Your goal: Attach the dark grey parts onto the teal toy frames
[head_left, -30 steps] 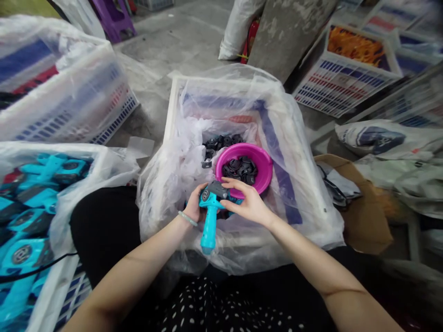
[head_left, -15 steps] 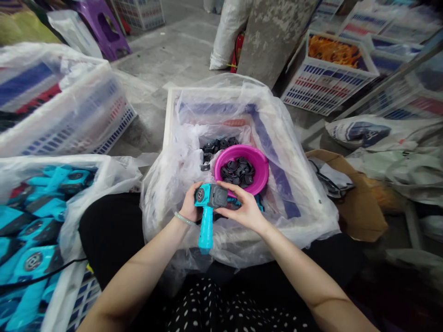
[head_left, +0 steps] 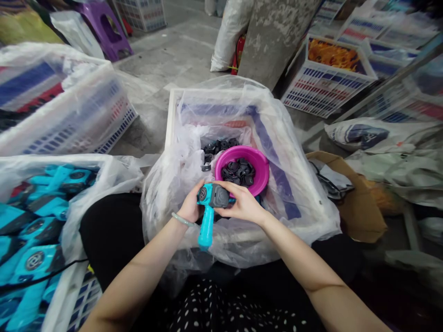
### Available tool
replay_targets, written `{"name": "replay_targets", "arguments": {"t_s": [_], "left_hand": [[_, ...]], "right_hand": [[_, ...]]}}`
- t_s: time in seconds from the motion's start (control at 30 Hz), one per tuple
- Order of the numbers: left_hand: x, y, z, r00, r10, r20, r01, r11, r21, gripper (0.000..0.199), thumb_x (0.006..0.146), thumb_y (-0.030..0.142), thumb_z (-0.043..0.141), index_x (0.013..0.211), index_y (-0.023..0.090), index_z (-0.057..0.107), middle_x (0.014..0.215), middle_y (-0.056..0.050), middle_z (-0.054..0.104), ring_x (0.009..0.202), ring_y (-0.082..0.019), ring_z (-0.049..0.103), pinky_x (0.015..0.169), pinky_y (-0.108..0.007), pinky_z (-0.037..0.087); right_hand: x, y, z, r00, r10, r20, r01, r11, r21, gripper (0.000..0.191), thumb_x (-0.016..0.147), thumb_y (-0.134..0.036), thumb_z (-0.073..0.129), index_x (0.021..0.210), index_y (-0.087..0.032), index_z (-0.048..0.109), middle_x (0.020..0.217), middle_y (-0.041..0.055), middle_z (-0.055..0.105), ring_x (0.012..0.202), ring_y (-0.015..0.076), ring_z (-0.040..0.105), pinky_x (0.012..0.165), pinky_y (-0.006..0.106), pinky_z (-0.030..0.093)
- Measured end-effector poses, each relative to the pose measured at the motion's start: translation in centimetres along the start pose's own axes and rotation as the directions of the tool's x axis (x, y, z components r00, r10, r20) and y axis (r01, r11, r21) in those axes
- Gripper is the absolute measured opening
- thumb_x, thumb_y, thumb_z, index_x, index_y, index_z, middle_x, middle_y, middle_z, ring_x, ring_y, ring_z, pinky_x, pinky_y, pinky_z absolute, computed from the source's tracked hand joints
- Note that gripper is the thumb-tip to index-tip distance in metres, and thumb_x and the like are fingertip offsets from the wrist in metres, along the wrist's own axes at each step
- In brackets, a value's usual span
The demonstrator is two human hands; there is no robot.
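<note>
Between my two hands is a turquoise and dark grey plastic toy with a handle (head_left: 206, 228) pointing down toward me; its exact kind is unclear. My left hand (head_left: 192, 203) grips the turquoise side with the round emblem. On the grey block end, my right hand (head_left: 242, 202) has its thumb and fingers closed from the right. Just beyond sits a magenta bowl (head_left: 262, 173) holding small dark plastic parts (head_left: 238, 171). It stands inside a white crate (head_left: 172, 115) lined with clear plastic, where more black parts (head_left: 219, 146) lie behind the bowl.
At left, a lined crate (head_left: 100, 161) holds several similar turquoise toys (head_left: 34, 260). Another crate (head_left: 114, 106) stands behind it. An open cardboard box (head_left: 363, 203) lies to the right. Farther back are a pillar (head_left: 273, 37), a purple stool (head_left: 104, 27) and a crate (head_left: 321, 87) with orange pieces.
The toy has tilted slightly, its handle end rising a little, and it has shifted slightly right. My right fingers are closer around its grey end.
</note>
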State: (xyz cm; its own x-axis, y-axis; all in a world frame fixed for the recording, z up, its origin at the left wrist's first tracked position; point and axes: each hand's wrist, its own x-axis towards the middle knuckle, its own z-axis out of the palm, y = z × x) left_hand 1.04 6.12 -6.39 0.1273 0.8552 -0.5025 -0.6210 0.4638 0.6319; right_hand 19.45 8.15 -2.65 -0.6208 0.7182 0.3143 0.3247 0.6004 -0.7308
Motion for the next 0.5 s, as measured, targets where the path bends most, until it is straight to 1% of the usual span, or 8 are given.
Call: {"name": "replay_targets", "arguments": {"t_s": [0.07,0.13,0.2,0.23,0.3,0.37,0.43,0.5], "left_hand": [[0.1,-0.1,-0.7,0.993,0.109,0.048,-0.115,0.985,0.129,0.057,0.078,0.053,0.079,0.124,0.022,0.067,0.115,-0.006,0.073,0.115,-0.029,0.066,0.105,-0.043,0.049],[0.1,-0.2,-1.2,0.961,0.26,0.091,-0.274,0.931,0.241,0.072,0.074,0.047,0.085,0.138,0.026,0.059,0.129,-0.005,0.067,0.126,-0.029,0.059,0.114,-0.042,0.041],[0.0,-0.2,-1.3,0.922,0.373,0.104,-0.386,0.867,0.314,0.075,0.066,0.036,0.093,0.134,0.024,0.062,0.134,-0.006,0.065,0.132,-0.028,0.055,0.118,-0.037,0.036],[0.0,-0.2,-1.2,0.911,0.399,0.101,-0.409,0.847,0.34,0.07,0.063,0.032,0.095,0.127,0.022,0.067,0.131,-0.006,0.066,0.13,-0.027,0.055,0.116,-0.034,0.036],[-0.1,-0.1,-0.9,0.913,0.402,0.066,-0.399,0.85,0.344,0.052,0.062,0.027,0.095,0.109,0.019,0.073,0.117,-0.005,0.071,0.117,-0.024,0.061,0.107,-0.029,0.042],[-0.1,-0.1,-0.6,0.933,0.357,0.036,-0.352,0.894,0.277,0.039,0.066,0.029,0.092,0.099,0.018,0.075,0.103,-0.004,0.072,0.1,-0.021,0.064,0.094,-0.027,0.048],[-0.1,-0.1,-0.4,0.94,0.338,0.039,-0.339,0.919,0.204,0.035,0.068,0.03,0.09,0.098,0.018,0.075,0.098,-0.003,0.072,0.092,-0.019,0.065,0.086,-0.026,0.049],[0.0,-0.3,-0.4,0.932,0.36,0.04,-0.361,0.918,0.163,0.034,0.068,0.029,0.089,0.097,0.019,0.075,0.096,-0.003,0.072,0.088,-0.017,0.065,0.084,-0.025,0.05]], "right_hand": [[0.2,0.4,0.3,0.999,-0.025,-0.031,0.024,0.998,-0.056,0.065,0.083,-0.032,0.076,0.143,-0.02,0.055,0.133,0.0123,0.068,0.123,0.0273,0.067,0.108,0.042,0.055],[0.4,0.8,1.0,0.997,-0.048,-0.054,0.041,0.992,-0.12,0.064,0.084,-0.031,0.073,0.144,-0.02,0.054,0.135,0.0128,0.067,0.127,0.0283,0.065,0.11,0.044,0.053],[0.5,1.2,1.8,0.999,-0.043,-0.033,0.038,0.99,-0.138,0.064,0.083,-0.032,0.074,0.143,-0.021,0.056,0.137,0.0135,0.066,0.13,0.0303,0.063,0.114,0.047,0.05],[0.6,1.5,2.1,1.0,-0.028,-0.011,0.027,0.992,-0.122,0.063,0.082,-0.032,0.075,0.141,-0.021,0.057,0.137,0.0138,0.065,0.131,0.0312,0.062,0.115,0.048,0.049],[0.6,2.2,2.4,0.999,0.021,0.037,-0.02,0.999,-0.03,0.065,0.079,-0.034,0.08,0.14,-0.022,0.059,0.139,0.0143,0.064,0.133,0.0324,0.06,0.118,0.051,0.045],[0.8,3.0,2.5,0.99,0.129,0.06,-0.136,0.982,0.13,0.077,0.074,-0.041,0.085,0.142,-0.022,0.056,0.143,0.0149,0.058,0.137,0.0328,0.056,0.119,0.052,0.043],[1.0,3.7,2.7,0.951,0.289,0.11,-0.309,0.89,0.336,0.086,0.073,-0.052,0.085,0.145,-0.021,0.052,0.143,0.0148,0.057,0.135,0.0321,0.057,0.116,0.052,0.045],[1.4,4.3,3.1,0.892,0.41,0.191,-0.448,0.744,0.496,0.087,0.073,-0.06,0.083,0.144,-0.02,0.052,0.137,0.0135,0.063,0.125,0.0303,0.063,0.109,0.05,0.051]]}}
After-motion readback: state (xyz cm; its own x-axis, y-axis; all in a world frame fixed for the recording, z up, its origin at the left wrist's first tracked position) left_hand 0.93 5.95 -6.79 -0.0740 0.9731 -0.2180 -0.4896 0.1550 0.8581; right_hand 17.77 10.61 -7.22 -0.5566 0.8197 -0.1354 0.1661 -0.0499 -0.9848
